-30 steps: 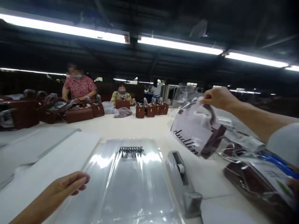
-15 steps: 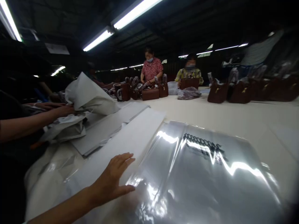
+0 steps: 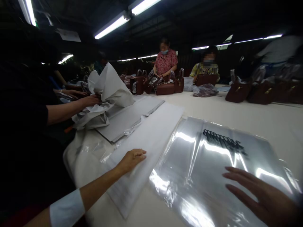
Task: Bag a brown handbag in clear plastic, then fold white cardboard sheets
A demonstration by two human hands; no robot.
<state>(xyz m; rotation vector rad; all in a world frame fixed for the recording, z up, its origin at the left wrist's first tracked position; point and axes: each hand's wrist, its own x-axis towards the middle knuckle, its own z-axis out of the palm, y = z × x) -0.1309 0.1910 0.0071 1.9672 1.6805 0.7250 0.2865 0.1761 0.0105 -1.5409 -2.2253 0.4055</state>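
My left hand [image 3: 131, 160] rests on a stack of white paper sheets [image 3: 151, 138], its fingers curled down onto the top sheet. Beside the paper lies a stack of clear plastic bags [image 3: 213, 160] with black print near the far end. My right hand [image 3: 258, 195] hovers flat over the near right part of those bags, fingers stretched out and holding nothing.
A co-worker's hands [image 3: 88, 100] at the left crumple white tissue paper [image 3: 107, 91] beside flat grey boards [image 3: 132, 116]. Brown handbags [image 3: 165, 86] line the table's far side, where other people stand and sit. More bags [image 3: 239, 91] stand at far right.
The view swung left, away from the tape dispenser and packed bag. My left hand moved from the plastic's edge onto the white paper. My right hand let go of the bag and came over the plastic.
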